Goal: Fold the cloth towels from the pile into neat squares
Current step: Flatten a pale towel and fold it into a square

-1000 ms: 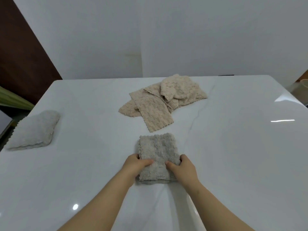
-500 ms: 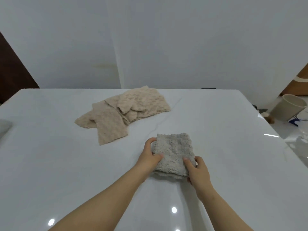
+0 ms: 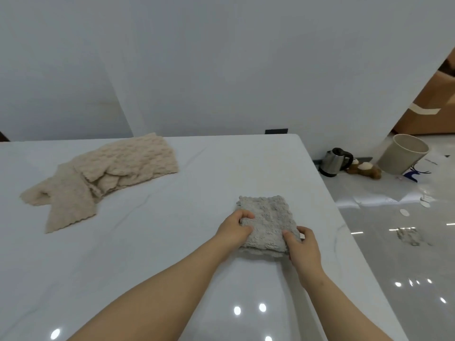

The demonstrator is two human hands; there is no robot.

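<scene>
Together, left hand (image 3: 232,231) and right hand (image 3: 304,248) reach forward, each grip pinching one side of the folded grey towel (image 3: 268,217) on the worktop (image 3: 147,247).

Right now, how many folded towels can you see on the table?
1: the grey folded towel near the right edge of the table, gripped by the left hand and right hand. The beige pile at far left is unfolded; others may lie outside the view.
</scene>
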